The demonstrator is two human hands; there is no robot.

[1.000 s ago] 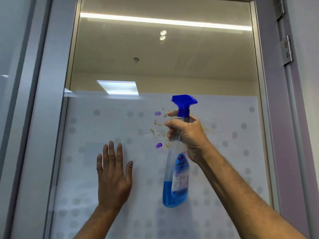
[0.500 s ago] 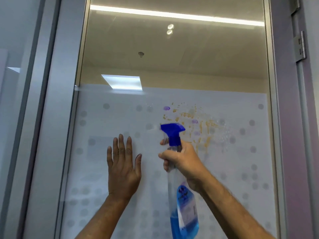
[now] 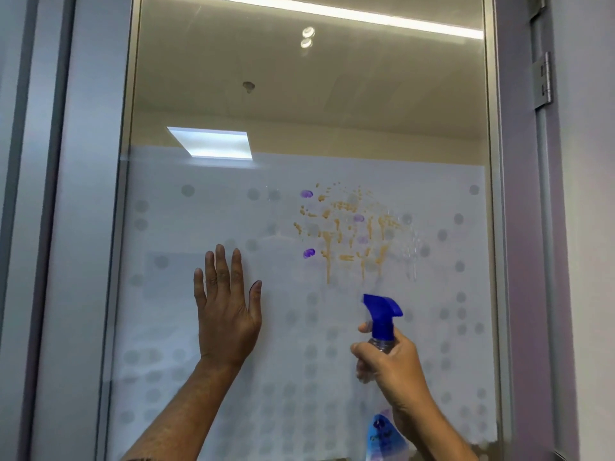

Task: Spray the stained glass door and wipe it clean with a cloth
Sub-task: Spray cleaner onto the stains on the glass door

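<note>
The glass door [image 3: 299,94] has a frosted dotted lower part. On it sits a patch of brown and purple stains [image 3: 346,234], wet, with brown streaks running down and droplets to its right. My left hand [image 3: 226,307] presses flat on the frosted glass, fingers straight, left of the stains. My right hand [image 3: 389,364] grips the neck of a clear spray bottle [image 3: 382,314] with a blue trigger head and blue liquid, held below the stains with its nozzle pointing left. No cloth is in view.
A grey metal frame [image 3: 83,227] borders the glass on the left. On the right are the purple-grey door frame [image 3: 522,227] and a metal hinge [image 3: 542,81]. Ceiling lights show through the upper clear glass.
My right hand has lowered the spray bottle from in front of the stains to below them. The stains now show wet, with streaks running down. My left hand stays flat on the glass.
</note>
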